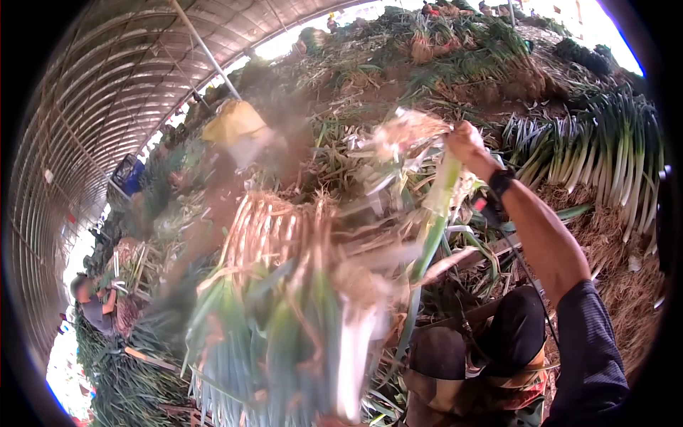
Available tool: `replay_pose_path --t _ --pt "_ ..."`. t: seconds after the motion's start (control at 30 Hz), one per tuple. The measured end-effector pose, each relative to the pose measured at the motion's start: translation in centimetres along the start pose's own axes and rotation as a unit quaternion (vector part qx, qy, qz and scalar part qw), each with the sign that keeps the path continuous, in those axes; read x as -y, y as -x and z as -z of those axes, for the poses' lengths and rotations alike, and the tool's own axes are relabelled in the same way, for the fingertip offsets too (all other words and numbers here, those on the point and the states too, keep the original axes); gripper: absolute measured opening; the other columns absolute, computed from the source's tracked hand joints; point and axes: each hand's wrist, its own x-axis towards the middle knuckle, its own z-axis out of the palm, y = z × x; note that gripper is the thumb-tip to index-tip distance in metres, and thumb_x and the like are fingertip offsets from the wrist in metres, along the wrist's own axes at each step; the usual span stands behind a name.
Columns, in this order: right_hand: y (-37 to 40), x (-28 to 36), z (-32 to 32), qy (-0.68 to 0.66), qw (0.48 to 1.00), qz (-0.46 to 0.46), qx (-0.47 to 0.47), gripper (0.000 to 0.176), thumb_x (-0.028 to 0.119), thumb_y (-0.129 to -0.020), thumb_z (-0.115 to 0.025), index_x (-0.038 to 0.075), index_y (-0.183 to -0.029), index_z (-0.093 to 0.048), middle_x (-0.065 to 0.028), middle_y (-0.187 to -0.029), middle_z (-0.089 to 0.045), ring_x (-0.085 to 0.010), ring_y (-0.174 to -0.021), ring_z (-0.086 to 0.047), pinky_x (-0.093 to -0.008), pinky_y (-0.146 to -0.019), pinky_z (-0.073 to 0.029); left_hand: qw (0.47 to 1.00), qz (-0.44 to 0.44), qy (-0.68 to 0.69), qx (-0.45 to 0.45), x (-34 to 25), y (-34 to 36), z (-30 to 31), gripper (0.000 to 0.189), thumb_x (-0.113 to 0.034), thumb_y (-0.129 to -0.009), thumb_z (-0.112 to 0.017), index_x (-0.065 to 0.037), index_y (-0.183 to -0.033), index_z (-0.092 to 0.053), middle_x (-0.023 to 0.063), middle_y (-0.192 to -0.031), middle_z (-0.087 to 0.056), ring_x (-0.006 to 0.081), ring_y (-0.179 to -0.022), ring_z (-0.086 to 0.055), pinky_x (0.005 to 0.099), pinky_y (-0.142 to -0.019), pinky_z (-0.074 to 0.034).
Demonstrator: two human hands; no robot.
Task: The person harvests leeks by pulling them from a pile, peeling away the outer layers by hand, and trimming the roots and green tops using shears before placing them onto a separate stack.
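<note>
My right hand [466,146] is raised at upper right, its fingers closed on a strip of outer leek leaf [435,228]. That strip hangs down, pale at the top and green lower. Dry brown husk [411,134], smeared by motion, sticks out left of the fingers. At bottom centre a blurred white leek [356,341] stands roots up. A sliver of my left hand [331,422] shows at the bottom edge by the leek's lower end, closed on it; most of that hand is cut off. Left of it lies a row of leeks [267,242], roots away from me.
Trimmed leaves and husks [356,185] litter the ground ahead. White-stemmed leeks [597,149] are piled at right, with larger heaps [484,57] behind. Another person [96,306] sits among leeks at far left. My knees [437,352] are at lower right, under an arched roof [92,107].
</note>
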Motion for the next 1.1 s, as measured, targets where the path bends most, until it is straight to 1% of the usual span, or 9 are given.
replay_pose_path --t 0.23,0.27,0.37,0.43,0.5,0.63,0.9,0.97,1.1 --pt "9.8 -4.8 -4.6 -0.253 0.881 -0.154 0.369 0.018 0.024 -0.101 -0.06 0.006 -0.102 -0.061 -0.0027 -0.102 -0.055 -0.012 -0.093 -0.055 -0.0294 -0.076 -0.053 0.987 -0.006 -0.021 0.157 0.3 5.2 5.4 0.082 -0.063 -0.09 -0.067 -0.006 -0.147 -0.05 0.0243 -0.141 -0.057 0.044 -0.132 -0.053 0.0662 -0.111 -0.038" --pt "12.2 -5.7 -6.0 -0.395 0.808 -0.156 0.409 0.019 0.025 -0.1 -0.06 0.006 -0.103 -0.064 -0.004 -0.105 -0.056 -0.0129 -0.098 -0.057 -0.0299 -0.079 -0.054 0.997 0.006 -0.076 0.011 -1.8 6.0 2.4 0.08 -0.067 -0.094 -0.057 -0.001 -0.14 -0.057 0.0275 -0.137 -0.059 0.0468 -0.126 -0.057 0.0644 -0.109 -0.042" --pt "18.2 -2.8 -10.1 -0.079 0.873 0.083 0.474 0.017 0.022 -0.099 -0.06 0.006 -0.102 -0.066 -0.0066 -0.109 -0.059 -0.0182 -0.101 -0.061 -0.0312 -0.085 -0.057 0.974 0.117 -0.159 -0.11 -2.9 5.2 2.5 0.075 -0.063 -0.099 -0.05 0.002 -0.134 -0.06 0.0285 -0.135 -0.061 0.0483 -0.125 -0.058 0.062 -0.109 -0.043" --pt "20.5 6.5 -10.9 0.316 0.787 0.248 0.468 0.015 0.019 -0.098 -0.061 0.005 -0.101 -0.066 -0.0071 -0.107 -0.062 -0.0209 -0.097 -0.064 -0.0326 -0.083 -0.06 0.971 0.113 -0.167 -0.13 -2.3 4.8 3.7 0.064 -0.052 -0.103 -0.05 0.002 -0.136 -0.059 0.0281 -0.134 -0.061 0.0479 -0.126 -0.057 0.0604 -0.111 -0.042" --pt "22.2 5.2 -12.5 0.242 0.808 0.233 0.485 0.016 0.011 -0.095 -0.061 0.004 -0.109 -0.064 -0.008 -0.098 -0.066 -0.021 -0.083 -0.068 -0.0346 -0.071 -0.061 0.976 0.073 -0.171 -0.11 -2.2 3.4 2.9 0.061 -0.049 -0.103 -0.051 0.001 -0.138 -0.057 0.0275 -0.136 -0.06 0.0471 -0.127 -0.056 0.0607 -0.111 -0.042" --pt "23.4 6.7 -13.4 0.217 0.817 0.323 0.426 0.079 0.006 -0.088 -0.064 0.005 -0.158 -0.026 -0.0195 -0.088 -0.068 -0.0276 -0.063 -0.066 -0.04 -0.052 -0.052 0.987 0.003 -0.151 -0.064 -1.6 0.4 0.4 0.057 -0.043 -0.104 -0.054 -0.001 -0.142 -0.052 0.0262 -0.139 -0.058 0.0453 -0.13 -0.054 0.0612 -0.111 -0.041" --pt "18.5 11.7 -14.9 0.243 0.881 0.21 0.347 0.088 0.007 -0.089 -0.066 -0.001 -0.16 -0.014 -0.0042 -0.058 -0.051 -0.017 -0.043 -0.048 -0.0349 -0.04 -0.041 0.974 -0.145 0.074 0.159 1.6 0.7 3.3 0.055 -0.032 -0.104 -0.059 -0.006 -0.15 -0.044 0.0237 -0.146 -0.053 0.0418 -0.136 -0.05 0.0624 -0.112 -0.04" --pt "17.0 10.2 -16.1 0.219 0.875 0.212 0.377 0.086 0.002 -0.088 -0.061 -0.004 -0.159 -0.013 -0.0019 -0.059 -0.049 -0.017 -0.045 -0.047 -0.0333 -0.042 -0.04 0.991 -0.007 -0.111 0.07 5.4 3.3 9.3 0.062 -0.039 -0.1 -0.064 -0.01 -0.151 -0.043 0.0236 -0.148 -0.05 0.0427 -0.139 -0.047 0.0651 -0.115 -0.034" --pt "15.7 5.6 -18.3 0.179 0.877 0.294 0.336 0.027 0.002 -0.085 -0.057 0.001 -0.11 -0.064 -0.0024 -0.06 -0.049 -0.0163 -0.051 -0.051 -0.032 -0.042 -0.045 0.993 -0.105 0.044 0.02 1.7 1.3 -0.9 0.045 -0.04 -0.102 -0.061 -0.008 -0.134 -0.058 0.017 -0.125 -0.066 0.0374 -0.125 -0.058 0.0624 -0.113 -0.037"
